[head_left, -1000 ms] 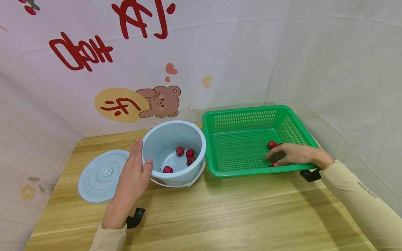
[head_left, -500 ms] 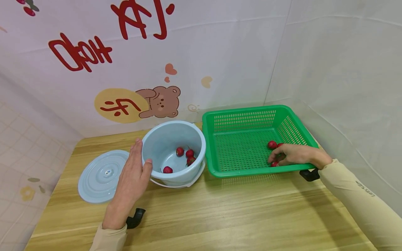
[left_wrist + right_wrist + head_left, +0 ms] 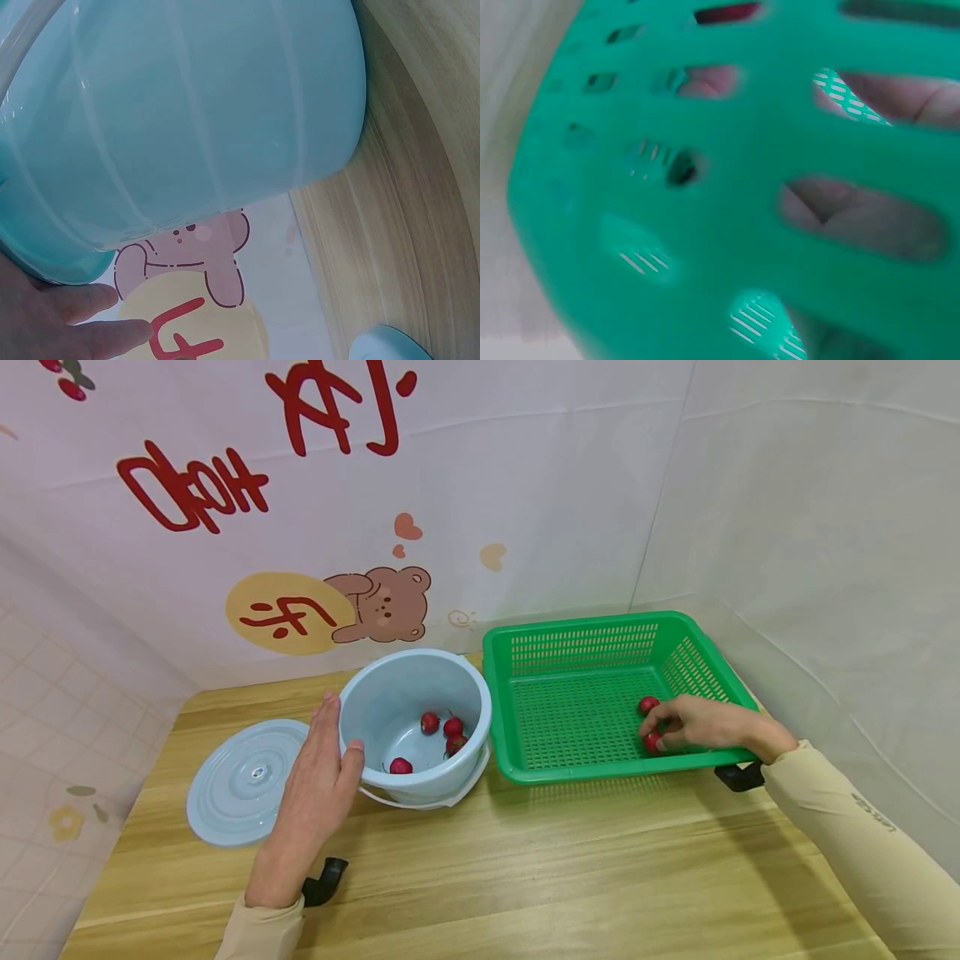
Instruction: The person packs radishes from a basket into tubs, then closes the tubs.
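Observation:
A light-blue bucket stands mid-table with several small round red fruits at its bottom, some showing thin stems. My left hand touches the bucket's left rim, its fingers straight. In the left wrist view, fingers show beside the bucket's rim and its ribbed outer wall. Inside the green basket, my right hand pinches a red fruit between thumb and fingertips. Another red fruit lies just behind. The basket's slotted wall hides most of the hand in the right wrist view.
The bucket's round light-blue lid lies on the wooden table at left. The bucket and basket stand side by side near a printed cloth backdrop. Another cloth wall borders the right side.
My right fingers have closed around the red fruit and raised it slightly. Another fruit, glimpsed behind that hand half a second ago, is now hidden. The left hand stays at the bucket.

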Demonstrator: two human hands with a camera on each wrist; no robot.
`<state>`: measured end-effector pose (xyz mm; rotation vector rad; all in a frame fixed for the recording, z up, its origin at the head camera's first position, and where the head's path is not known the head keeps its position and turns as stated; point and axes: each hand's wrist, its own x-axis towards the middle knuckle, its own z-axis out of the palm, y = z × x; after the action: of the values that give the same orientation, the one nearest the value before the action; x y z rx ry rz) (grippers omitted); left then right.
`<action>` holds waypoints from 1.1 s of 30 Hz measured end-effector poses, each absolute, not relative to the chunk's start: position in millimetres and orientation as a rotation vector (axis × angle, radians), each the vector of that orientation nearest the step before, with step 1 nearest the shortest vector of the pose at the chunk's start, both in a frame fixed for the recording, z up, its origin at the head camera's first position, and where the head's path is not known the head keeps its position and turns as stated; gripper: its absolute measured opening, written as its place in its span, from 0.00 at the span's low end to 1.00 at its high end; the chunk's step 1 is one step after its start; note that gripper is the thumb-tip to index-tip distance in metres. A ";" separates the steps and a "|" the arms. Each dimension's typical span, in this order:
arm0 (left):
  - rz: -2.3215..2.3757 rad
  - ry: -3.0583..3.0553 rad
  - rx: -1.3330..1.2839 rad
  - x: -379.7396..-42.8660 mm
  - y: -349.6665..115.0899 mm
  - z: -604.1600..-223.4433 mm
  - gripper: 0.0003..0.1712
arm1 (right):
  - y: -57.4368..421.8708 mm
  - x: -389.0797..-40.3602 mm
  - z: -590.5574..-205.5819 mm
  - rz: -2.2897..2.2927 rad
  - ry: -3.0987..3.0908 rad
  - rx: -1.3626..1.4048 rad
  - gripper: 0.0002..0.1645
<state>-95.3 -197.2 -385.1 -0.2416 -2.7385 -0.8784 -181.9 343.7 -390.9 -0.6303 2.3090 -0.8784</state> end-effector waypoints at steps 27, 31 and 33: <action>-0.875 -2.721 -0.256 -93.6 -198.8 -384.2 0.39 | 322.5 -141.0 -358.0 -1.008 2.675 -0.710 0.16; -0.870 -2.725 -0.254 -94.1 -198.4 -383.8 0.39 | 317.0 -133.9 -352.1 -0.949 2.773 -0.751 0.16; -0.867 -2.727 -0.253 -94.3 -198.2 -383.8 0.39 | 313.7 -130.3 -349.4 -0.951 2.804 -0.772 0.16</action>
<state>-94.3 -198.2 -383.8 -0.2534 -2.7272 -0.8674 -130.3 313.7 -349.4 -0.7717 2.8036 -0.9507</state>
